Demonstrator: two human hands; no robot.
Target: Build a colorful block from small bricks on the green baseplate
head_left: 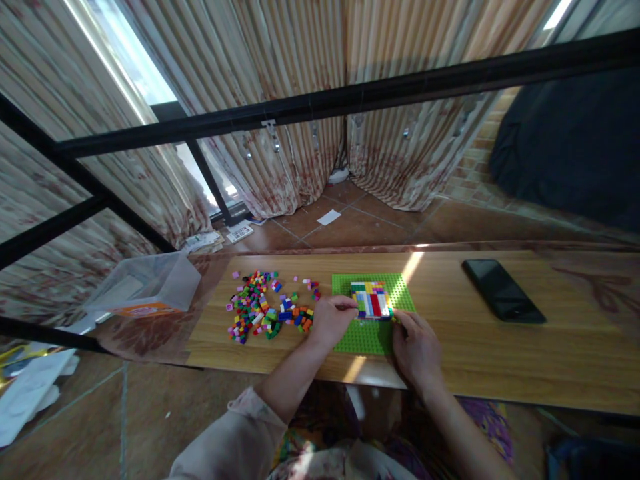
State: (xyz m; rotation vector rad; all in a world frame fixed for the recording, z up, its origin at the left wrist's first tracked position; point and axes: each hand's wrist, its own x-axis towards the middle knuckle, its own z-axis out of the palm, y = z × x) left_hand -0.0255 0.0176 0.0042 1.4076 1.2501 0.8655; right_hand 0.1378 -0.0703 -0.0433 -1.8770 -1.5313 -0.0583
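A green studded baseplate (pixel 345 341) lies on the wooden board, carrying a block of colourful toy bricks (pixel 371 301) with white, red, blue and yellow rows. My left hand (pixel 333 320) reaches over the plate's left side, its thumb and fingers pinched at the left edge of the bricks. Whatever sits between those fingertips is too small to make out. At the lower right corner of the bricks, my right hand (pixel 417 343) rests with bent fingers touching the edge. Its fingertips are close together, and anything in them is hidden.
Many loose toy bricks (pixel 255 303) are spread over the left part of the wooden board (pixel 465 353). A black phone (pixel 503 290) lies at the right. A clear plastic bin (pixel 150 283) stands beyond the board's left end. A dark metal rail (pixel 320 100) crosses in front of the curtains.
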